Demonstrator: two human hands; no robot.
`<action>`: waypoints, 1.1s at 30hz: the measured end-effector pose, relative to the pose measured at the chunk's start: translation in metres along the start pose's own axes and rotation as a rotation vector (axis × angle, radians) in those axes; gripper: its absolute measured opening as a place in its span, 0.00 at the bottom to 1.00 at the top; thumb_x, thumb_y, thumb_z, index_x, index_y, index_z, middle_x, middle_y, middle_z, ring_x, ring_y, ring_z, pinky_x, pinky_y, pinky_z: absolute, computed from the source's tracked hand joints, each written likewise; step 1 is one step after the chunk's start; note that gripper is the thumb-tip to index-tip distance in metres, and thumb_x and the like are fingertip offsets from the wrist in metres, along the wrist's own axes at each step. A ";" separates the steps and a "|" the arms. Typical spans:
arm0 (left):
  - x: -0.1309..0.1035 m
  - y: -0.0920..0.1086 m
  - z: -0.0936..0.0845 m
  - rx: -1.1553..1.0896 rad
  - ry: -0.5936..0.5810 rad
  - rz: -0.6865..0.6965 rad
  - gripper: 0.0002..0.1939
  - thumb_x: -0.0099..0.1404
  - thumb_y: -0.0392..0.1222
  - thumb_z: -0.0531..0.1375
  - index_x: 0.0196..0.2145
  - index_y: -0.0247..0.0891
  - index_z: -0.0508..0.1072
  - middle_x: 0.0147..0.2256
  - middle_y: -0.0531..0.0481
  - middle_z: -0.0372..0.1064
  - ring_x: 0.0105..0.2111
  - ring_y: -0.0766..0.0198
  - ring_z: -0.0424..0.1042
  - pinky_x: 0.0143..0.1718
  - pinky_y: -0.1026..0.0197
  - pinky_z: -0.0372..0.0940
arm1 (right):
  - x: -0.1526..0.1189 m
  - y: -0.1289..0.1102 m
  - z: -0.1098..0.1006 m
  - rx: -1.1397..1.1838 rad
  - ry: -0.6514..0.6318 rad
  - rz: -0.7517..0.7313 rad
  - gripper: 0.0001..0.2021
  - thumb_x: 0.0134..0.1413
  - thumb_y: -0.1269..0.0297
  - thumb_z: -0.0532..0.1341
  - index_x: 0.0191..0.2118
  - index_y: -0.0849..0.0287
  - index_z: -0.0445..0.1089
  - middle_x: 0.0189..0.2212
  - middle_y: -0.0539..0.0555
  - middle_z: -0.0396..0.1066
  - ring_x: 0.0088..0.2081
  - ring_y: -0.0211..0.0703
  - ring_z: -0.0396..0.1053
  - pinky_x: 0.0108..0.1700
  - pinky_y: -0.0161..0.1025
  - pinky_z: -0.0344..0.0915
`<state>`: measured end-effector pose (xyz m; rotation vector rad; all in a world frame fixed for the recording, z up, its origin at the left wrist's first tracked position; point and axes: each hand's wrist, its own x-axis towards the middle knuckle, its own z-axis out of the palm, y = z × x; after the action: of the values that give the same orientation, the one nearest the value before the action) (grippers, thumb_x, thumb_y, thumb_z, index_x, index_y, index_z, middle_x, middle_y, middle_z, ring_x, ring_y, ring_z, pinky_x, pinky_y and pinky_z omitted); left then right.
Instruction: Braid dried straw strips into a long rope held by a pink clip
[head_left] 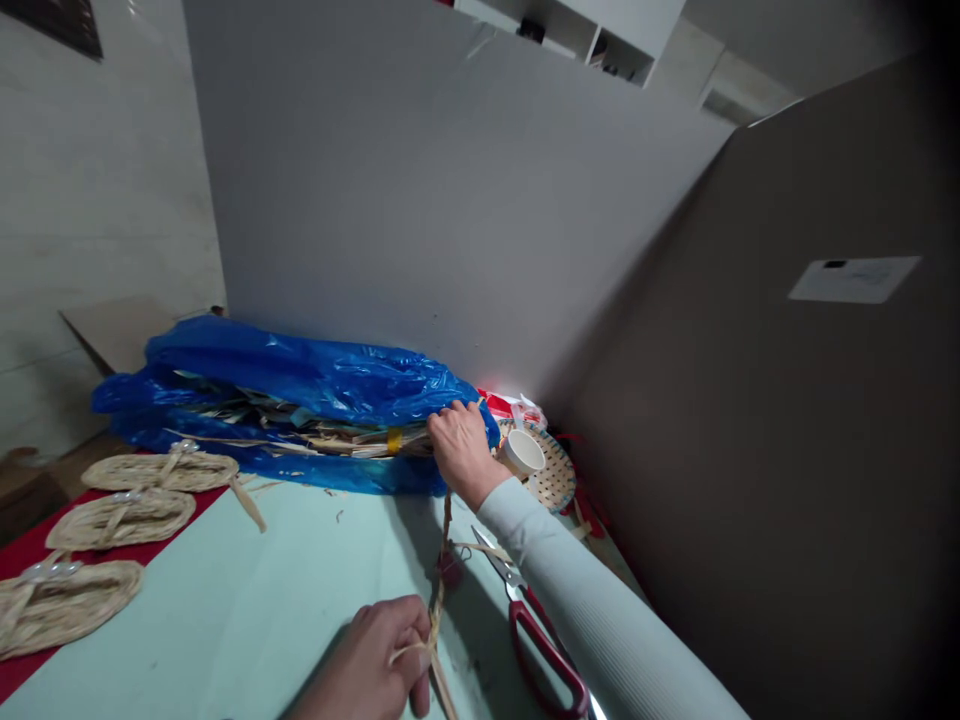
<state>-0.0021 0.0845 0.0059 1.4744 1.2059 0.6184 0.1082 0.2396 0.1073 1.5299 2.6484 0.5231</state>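
Note:
My left hand (379,655) is closed, pinching a braided straw cord (438,605) above the table, with loose strand ends sticking out near the fingers. The cord runs away from me towards my right hand (463,455). That hand is curled at the right end of a straw bundle (352,437), which lies in an open blue plastic bag (322,375). What its fingertips grip is hidden. Beneath my right forearm lie scissors (536,630) with red handles, their blades slightly apart. A thin loose straw strip (480,548) crosses near the blades.
Several woven straw sandals (124,520) lie on red cloth at the left. Behind my right wrist, a white cup (523,453) stands by a round woven tray (559,475). Grey panels (450,200) rise behind and to the right. Straw scraps dot the pale green tabletop (300,570).

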 end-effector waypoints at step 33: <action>0.003 -0.003 -0.002 0.009 0.020 0.015 0.04 0.56 0.41 0.52 0.26 0.44 0.66 0.23 0.51 0.79 0.29 0.54 0.76 0.35 0.58 0.63 | -0.091 0.049 -0.021 1.491 0.221 0.151 0.11 0.59 0.55 0.60 0.33 0.55 0.61 0.26 0.52 0.74 0.30 0.42 0.75 0.37 0.39 0.70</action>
<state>-0.0041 0.0874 0.0031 1.4893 1.2158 0.6400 0.1914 0.1789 0.1300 1.8174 3.0901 -1.7765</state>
